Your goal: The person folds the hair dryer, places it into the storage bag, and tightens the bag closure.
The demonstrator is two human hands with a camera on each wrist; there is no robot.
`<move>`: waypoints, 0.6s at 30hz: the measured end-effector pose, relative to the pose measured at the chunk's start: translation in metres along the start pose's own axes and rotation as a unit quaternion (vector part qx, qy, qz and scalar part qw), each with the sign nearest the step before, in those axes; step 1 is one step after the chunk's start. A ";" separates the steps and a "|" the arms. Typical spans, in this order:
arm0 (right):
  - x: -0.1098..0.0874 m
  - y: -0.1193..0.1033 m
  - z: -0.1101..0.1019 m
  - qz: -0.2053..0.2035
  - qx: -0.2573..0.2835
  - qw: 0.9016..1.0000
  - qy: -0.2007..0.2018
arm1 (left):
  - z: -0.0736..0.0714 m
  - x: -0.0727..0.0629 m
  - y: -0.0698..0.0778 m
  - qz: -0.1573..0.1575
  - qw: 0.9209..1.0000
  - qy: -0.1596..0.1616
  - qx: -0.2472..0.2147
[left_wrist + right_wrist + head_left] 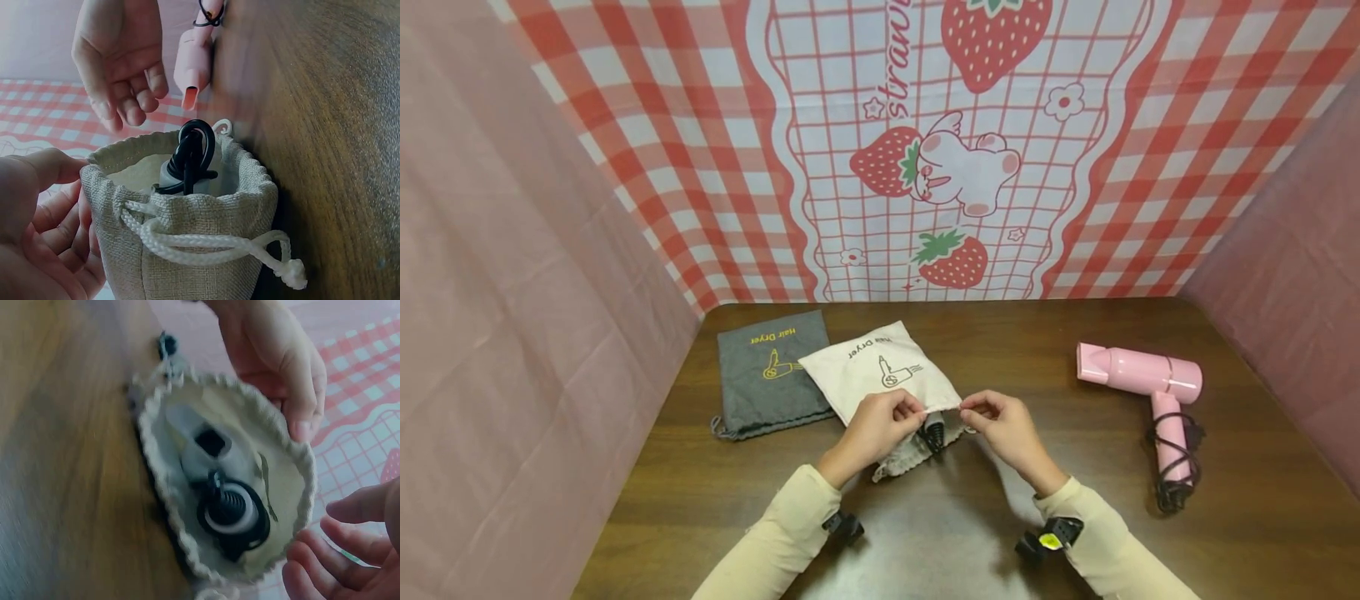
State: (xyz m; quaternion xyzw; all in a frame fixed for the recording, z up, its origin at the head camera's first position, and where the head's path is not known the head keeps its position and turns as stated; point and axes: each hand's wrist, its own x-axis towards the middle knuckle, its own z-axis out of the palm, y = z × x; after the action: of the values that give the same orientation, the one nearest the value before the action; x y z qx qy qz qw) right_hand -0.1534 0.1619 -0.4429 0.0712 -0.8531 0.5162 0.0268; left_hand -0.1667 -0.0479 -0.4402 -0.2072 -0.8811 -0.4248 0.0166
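Note:
A cream drawstring bag printed "Hair Dryer" lies on the table with its mouth toward me. Inside sits a pale grey hair dryer, its nozzle and coiled black cord showing at the opening; the rest is hidden in the cloth. My left hand pinches the bag's upper rim between thumb and fingers. At the rim's right side is my right hand, fingers loosely bent; in the right wrist view its fingertips lie beside the edge, with a gap between thumb and fingers.
A dark grey "Hair Dryer" drawstring bag lies flat at the left, partly overlapped by the cream one. Toward the right is a pink hair dryer with its black cord wrapped round the handle. A strawberry-print cloth hangs behind the wooden table.

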 end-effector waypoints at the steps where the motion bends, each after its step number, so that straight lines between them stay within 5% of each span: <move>1: 0.001 0.000 0.000 -0.014 -0.029 0.999 0.011 | 0.000 0.000 0.000 -0.001 1.000 0.000 0.000; 7: 0.004 0.000 0.008 -0.110 -0.181 0.977 0.016 | 0.001 0.000 0.000 0.003 1.000 -0.001 0.003; 13: 0.006 -0.001 0.024 -0.199 -0.237 0.950 0.028 | 0.001 0.000 0.001 0.016 1.000 0.002 0.014; 18: 0.010 0.001 0.029 -0.233 -0.311 0.917 0.085 | 0.000 -0.001 0.004 0.019 1.000 0.005 0.015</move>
State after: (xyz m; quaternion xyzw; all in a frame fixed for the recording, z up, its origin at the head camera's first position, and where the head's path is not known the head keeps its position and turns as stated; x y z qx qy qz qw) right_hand -0.1630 0.1357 -0.4561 0.2122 -0.9243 0.2076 0.2398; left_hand -0.1645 -0.0463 -0.4374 -0.2212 -0.8833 -0.4120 0.0322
